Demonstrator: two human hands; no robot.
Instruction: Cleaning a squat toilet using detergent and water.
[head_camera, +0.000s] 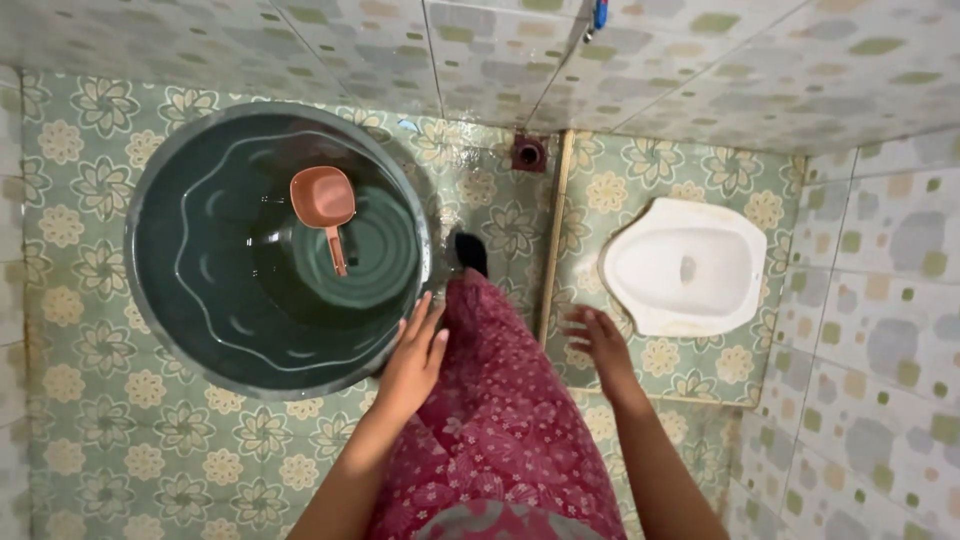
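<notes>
head | left hand (412, 362) open, flat on tub (150, 300) rim | right hand (603, 350) open, holds nothing, near toilet (640, 300) | scoop (325, 205) in tub

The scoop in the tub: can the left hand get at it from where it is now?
Probably yes. The left hand is open at the near rim of the tub, and the pink scoop floats uncovered on the water with its handle pointing toward the hand. Nothing lies between them.

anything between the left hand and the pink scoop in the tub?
Nothing solid visible. The left hand rests at the near rim of the dark tub; the pink scoop floats further in, toward the tub's middle, with only open water between. The right hand hangs empty, apart, near the white squat pan.
</notes>
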